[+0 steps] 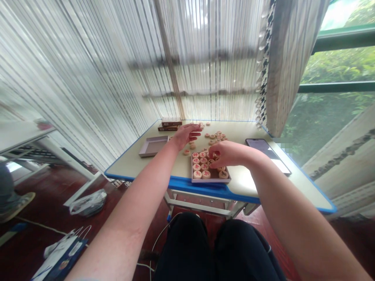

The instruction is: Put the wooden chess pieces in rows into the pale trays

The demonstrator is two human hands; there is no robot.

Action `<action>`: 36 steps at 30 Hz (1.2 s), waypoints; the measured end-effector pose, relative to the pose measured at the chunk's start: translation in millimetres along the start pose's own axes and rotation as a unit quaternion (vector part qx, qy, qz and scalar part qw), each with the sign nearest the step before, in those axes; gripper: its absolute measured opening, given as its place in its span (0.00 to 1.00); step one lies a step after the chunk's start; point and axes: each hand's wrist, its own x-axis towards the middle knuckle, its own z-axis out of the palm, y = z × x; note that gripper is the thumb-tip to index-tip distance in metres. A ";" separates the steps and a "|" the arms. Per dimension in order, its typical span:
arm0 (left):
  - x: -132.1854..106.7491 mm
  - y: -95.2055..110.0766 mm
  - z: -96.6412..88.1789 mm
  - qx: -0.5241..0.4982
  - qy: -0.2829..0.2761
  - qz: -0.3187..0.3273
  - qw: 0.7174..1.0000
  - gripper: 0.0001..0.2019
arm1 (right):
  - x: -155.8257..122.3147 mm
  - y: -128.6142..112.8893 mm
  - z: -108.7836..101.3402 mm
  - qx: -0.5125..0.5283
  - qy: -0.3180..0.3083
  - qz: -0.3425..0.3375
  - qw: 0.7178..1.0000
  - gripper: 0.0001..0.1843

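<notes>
A shallow box of round wooden Chinese chess pieces stands at the table's near edge. The pieces in it lie in rows, marked with red or dark characters, and a bare gap shows near the front. My right hand reaches over the box from the right, fingers bent down and closed on a chess piece, which they largely hide. Beyond the box on the left, my left hand hovers with fingers stretched and apart, holding nothing. Loose chess pieces are scattered behind the box, some partly hidden by my hands.
An empty box lid lies on the left of the table. Two stacked small boxes sit at the back left. A phone lies at the right. Curtains hang behind; bags rest on the floor.
</notes>
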 end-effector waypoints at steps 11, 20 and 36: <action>1.8 4.4 -1.3 -0.018 0.059 0.016 0.998 0.15 | 1.2 -8.0 5.6 -0.045 -0.036 0.025 0.998 0.13; 1.0 2.9 0.0 -0.044 0.044 0.022 0.998 0.15 | 3.6 -6.4 8.0 -0.069 -0.078 0.025 0.994 0.16; -1.3 4.6 3.5 0.018 0.058 0.029 0.998 0.16 | 0.4 -15.6 3.0 -0.071 -0.040 0.047 0.996 0.12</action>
